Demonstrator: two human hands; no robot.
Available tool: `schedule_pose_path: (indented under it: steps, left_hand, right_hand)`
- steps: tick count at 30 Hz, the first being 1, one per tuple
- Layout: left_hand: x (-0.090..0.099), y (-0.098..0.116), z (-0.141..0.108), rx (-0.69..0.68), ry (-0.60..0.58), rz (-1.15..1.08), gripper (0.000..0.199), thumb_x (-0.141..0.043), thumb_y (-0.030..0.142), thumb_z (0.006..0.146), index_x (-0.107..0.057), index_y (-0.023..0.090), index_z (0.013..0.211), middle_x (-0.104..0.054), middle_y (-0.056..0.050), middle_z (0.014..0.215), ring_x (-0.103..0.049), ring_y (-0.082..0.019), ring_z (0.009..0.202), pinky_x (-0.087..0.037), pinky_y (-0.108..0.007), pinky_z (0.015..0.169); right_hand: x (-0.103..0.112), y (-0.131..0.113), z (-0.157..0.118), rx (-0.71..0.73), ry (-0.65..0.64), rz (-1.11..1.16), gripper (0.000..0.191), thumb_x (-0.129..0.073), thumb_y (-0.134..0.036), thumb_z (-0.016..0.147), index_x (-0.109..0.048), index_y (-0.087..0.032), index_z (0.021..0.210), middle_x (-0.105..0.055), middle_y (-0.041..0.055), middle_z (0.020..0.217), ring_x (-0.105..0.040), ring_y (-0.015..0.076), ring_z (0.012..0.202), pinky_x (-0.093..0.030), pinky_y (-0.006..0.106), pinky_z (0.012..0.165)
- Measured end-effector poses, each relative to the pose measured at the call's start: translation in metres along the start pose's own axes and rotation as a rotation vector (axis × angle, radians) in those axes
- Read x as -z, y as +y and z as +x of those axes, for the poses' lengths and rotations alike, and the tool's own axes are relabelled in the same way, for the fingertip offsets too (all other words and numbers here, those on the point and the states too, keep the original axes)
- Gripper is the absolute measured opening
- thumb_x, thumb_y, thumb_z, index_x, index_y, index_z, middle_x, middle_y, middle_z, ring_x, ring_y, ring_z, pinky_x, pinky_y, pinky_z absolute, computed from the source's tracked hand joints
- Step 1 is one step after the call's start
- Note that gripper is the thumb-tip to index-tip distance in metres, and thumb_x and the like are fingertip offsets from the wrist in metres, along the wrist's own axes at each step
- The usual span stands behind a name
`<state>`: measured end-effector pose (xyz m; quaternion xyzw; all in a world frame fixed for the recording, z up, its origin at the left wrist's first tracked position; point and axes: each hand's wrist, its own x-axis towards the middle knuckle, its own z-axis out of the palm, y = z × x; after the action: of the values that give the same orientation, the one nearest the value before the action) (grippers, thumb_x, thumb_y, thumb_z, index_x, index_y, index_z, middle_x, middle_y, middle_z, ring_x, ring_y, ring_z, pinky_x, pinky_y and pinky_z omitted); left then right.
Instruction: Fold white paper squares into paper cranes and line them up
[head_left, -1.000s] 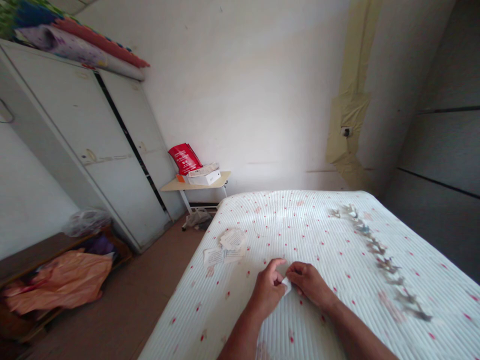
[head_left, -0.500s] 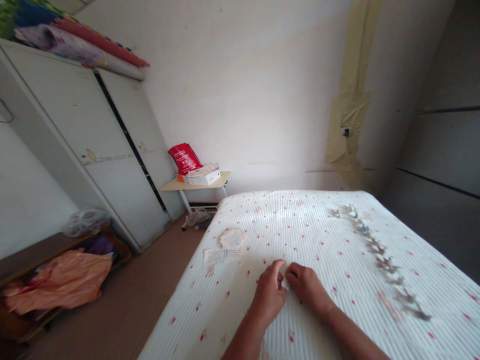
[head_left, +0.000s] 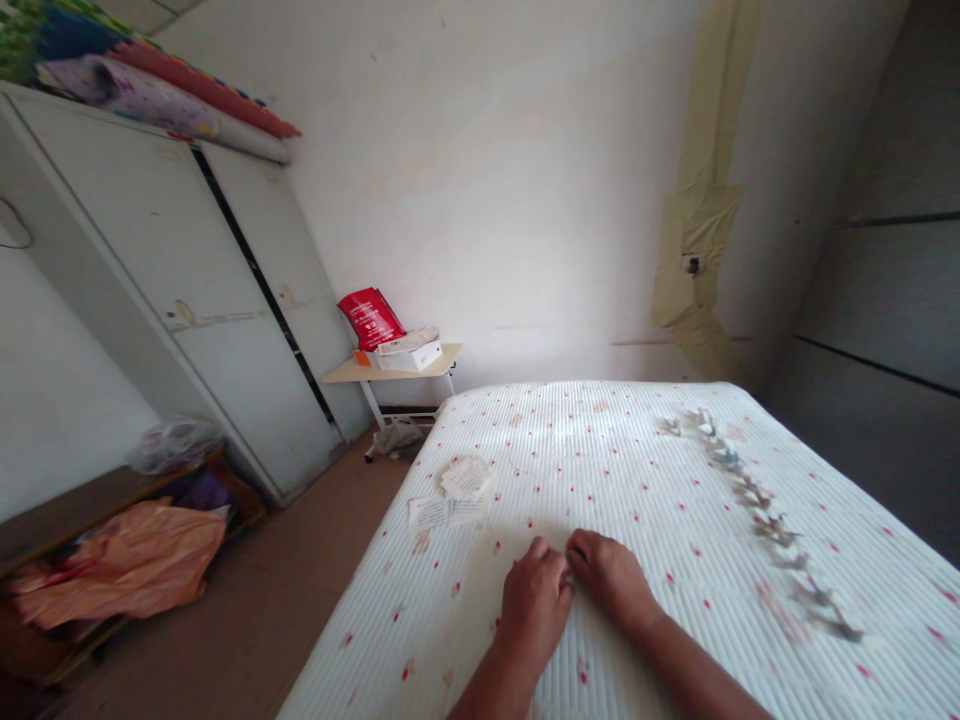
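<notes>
Low over the middle of the bed's patterned white cover (head_left: 630, 490), my left hand (head_left: 535, 592) and my right hand (head_left: 609, 572) meet at the fingertips. Both are closed, fingers curled inward. Whatever lies between them is too small and hidden to name. Beyond my left hand are several printed paper pieces (head_left: 466, 478), partly overlapping. To the right, a row of small folded paper pieces (head_left: 776, 530) runs from the far side of the bed towards the near right.
A small table (head_left: 442, 360) with a red bag (head_left: 371, 318) and a white box (head_left: 409, 354) stands behind the bed's left corner. A grey cabinet (head_left: 225, 320) is at left, above a low wooden bench holding an orange plastic bag (head_left: 127, 560).
The fingers of my left hand have curled in and its raised thumb and forefinger have closed. My right hand has shifted slightly left, and the hands now touch.
</notes>
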<state>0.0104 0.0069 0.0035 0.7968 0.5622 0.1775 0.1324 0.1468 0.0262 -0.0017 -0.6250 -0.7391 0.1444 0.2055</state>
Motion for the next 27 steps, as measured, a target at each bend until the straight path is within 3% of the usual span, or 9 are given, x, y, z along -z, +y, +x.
schedule_pose_path:
  steps: [6,13,20,27]
  left_hand:
    - [-0.012,-0.002,-0.007,-0.086,0.044,0.201,0.022,-0.043,0.007,0.080,-0.062,0.018,0.081,-0.057,-0.003,0.087,-0.051,-0.016,0.078,-0.036,-0.028,0.068]
    - [-0.010,-0.003,-0.015,-0.321,0.141,0.258,0.016,-0.048,0.013,0.084,-0.062,0.017,0.080,-0.059,-0.005,0.088,-0.047,-0.020,0.089,-0.036,-0.034,0.075]
    - [-0.006,-0.005,-0.020,-0.300,0.153,0.280,0.024,-0.043,0.018,0.088,-0.059,0.022,0.106,-0.060,-0.003,0.098,-0.047,-0.019,0.096,-0.036,-0.035,0.083]
    - [-0.003,-0.004,-0.024,-0.257,0.101,0.284,0.032,-0.043,0.021,0.087,-0.055,0.024,0.116,-0.058,-0.004,0.112,-0.046,-0.020,0.102,-0.034,-0.038,0.090]
  right_hand:
    - [-0.006,0.003,0.001,0.006,0.014,-0.075,0.020,-0.042,-0.018,0.084,-0.059,-0.019,0.074,-0.065,0.0035,0.074,-0.058,0.0136,0.066,-0.028,0.023,0.056]
    - [-0.002,0.005,0.002,-0.022,0.018,-0.093,0.014,-0.046,-0.023,0.082,-0.060,-0.020,0.077,-0.065,0.0036,0.076,-0.058,0.0147,0.067,-0.028,0.024,0.055]
    - [0.003,0.004,0.007,-0.080,0.006,-0.093,0.014,-0.046,-0.020,0.081,-0.060,-0.020,0.078,-0.066,0.0027,0.077,-0.059,0.0137,0.069,-0.029,0.023,0.057]
    - [0.003,0.006,0.010,-0.091,0.014,-0.114,0.015,-0.046,-0.019,0.081,-0.060,-0.020,0.076,-0.066,0.0028,0.075,-0.058,0.0137,0.067,-0.028,0.023,0.056]
